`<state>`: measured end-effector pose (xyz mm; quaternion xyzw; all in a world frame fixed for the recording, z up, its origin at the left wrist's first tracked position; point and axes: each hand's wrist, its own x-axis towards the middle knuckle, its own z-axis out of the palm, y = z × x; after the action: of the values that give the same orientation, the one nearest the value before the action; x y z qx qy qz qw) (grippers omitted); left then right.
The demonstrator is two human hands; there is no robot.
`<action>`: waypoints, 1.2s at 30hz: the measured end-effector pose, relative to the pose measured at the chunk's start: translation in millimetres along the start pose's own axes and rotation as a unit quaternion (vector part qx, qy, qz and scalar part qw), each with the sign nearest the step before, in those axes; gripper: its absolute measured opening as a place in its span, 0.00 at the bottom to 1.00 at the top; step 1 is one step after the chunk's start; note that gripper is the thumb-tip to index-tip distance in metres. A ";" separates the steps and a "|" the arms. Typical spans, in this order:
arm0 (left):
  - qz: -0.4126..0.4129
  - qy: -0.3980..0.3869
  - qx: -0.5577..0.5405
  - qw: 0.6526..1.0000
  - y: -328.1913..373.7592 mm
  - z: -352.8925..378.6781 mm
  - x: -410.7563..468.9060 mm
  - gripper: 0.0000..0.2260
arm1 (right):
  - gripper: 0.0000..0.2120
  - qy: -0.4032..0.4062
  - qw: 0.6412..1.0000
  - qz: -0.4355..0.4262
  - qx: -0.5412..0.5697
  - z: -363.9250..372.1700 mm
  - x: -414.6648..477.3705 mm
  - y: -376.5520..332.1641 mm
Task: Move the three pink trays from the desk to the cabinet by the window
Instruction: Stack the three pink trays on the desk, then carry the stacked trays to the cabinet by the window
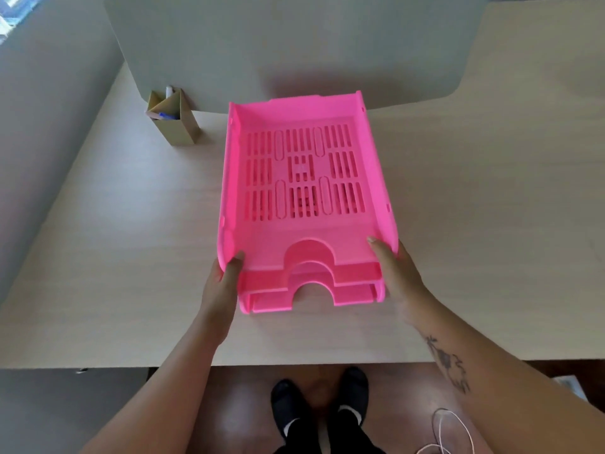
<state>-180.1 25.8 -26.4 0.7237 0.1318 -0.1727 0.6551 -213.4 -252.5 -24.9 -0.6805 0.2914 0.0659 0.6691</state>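
A stack of pink trays point(306, 172) with slotted bottoms sits in the middle of the light wooden desk point(114, 257). Three tray fronts with arched cut-outs show at the near end, one under the other. My left hand point(222, 283) grips the stack's near left corner, thumb over the top tray's rim. My right hand point(396, 276) holds the near right corner, thumb lying inside the top tray's wall. The stack's underside and my fingers beneath it are hidden.
A cardboard pen holder point(175, 121) with pens stands at the back left of the desk. A grey partition panel point(294, 44) rises behind the trays. Below the desk's front edge are my shoes point(319, 407) on a brown floor and a white cable point(448, 430).
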 end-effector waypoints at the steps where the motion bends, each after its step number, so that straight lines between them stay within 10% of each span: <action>1: -0.011 -0.008 -0.008 1.000 -1.8 1.8 2.0 0.17 | 0.21 -0.006 1.000 0.010 0.005 1.1 3.1 2.8; 6: -0.061 -0.017 -0.066 0.996 -7.2 7.0 6.2 0.30 | 0.30 -0.032 0.998 0.047 0.030 9.3 6.5 12.3; 23: 0.014 0.163 -0.194 0.967 71.3 -76.8 -44.8 0.27 | 0.23 -0.198 0.978 -0.059 0.042 95.4 -5.8 -98.2; 36: 0.039 0.550 -0.332 0.765 29.4 -119.1 -262.7 0.30 | 0.18 -0.564 0.816 -0.032 -0.122 226.7 -104.9 -127.4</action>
<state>-396.4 150.3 121.0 0.4361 0.4900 0.3354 0.6761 -169.7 -13.2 114.8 -0.6092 -0.1696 0.4513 0.6296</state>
